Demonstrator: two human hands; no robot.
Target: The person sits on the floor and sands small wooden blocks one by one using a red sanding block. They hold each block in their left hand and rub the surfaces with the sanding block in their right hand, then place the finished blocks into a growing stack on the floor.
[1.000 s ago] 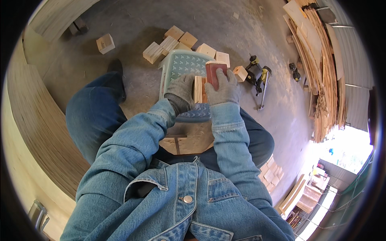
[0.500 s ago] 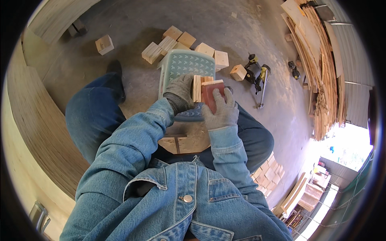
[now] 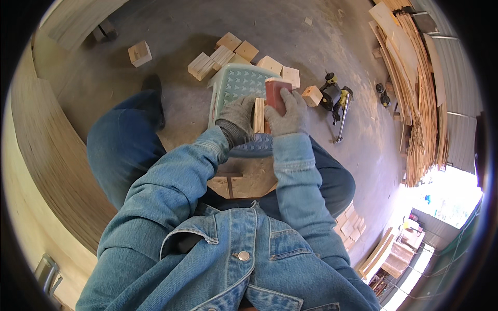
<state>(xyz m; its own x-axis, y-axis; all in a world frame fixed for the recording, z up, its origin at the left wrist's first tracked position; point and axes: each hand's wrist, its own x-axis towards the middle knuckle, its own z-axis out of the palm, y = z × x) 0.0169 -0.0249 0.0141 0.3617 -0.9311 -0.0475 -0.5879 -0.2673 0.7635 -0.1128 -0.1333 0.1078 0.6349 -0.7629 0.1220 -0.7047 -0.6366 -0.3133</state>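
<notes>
Both of my hands wear grey work gloves, above a pale green plastic stool (image 3: 239,85). My left hand (image 3: 237,120) is closed on a plywood block (image 3: 259,116), its layered edge facing up. In my right hand (image 3: 291,115) is a sanding block wrapped in reddish-brown sandpaper (image 3: 277,93), gripped between thumb and fingers. The sanding block lies against the right side of the plywood block and reaches past its far end. My right hand partly hides the contact between them.
Several wooden blocks (image 3: 221,56) lie beyond the stool, and a lone block (image 3: 140,54) sits farther left. Cordless power tools (image 3: 334,98) rest on the floor at right. Long boards (image 3: 412,98) are stacked by the metal wall. Plywood sheets (image 3: 57,150) stand at left.
My right hand has pushed the sanding block away from me along the plywood block's side. My left hand still holds the plywood block in nearly the same place.
</notes>
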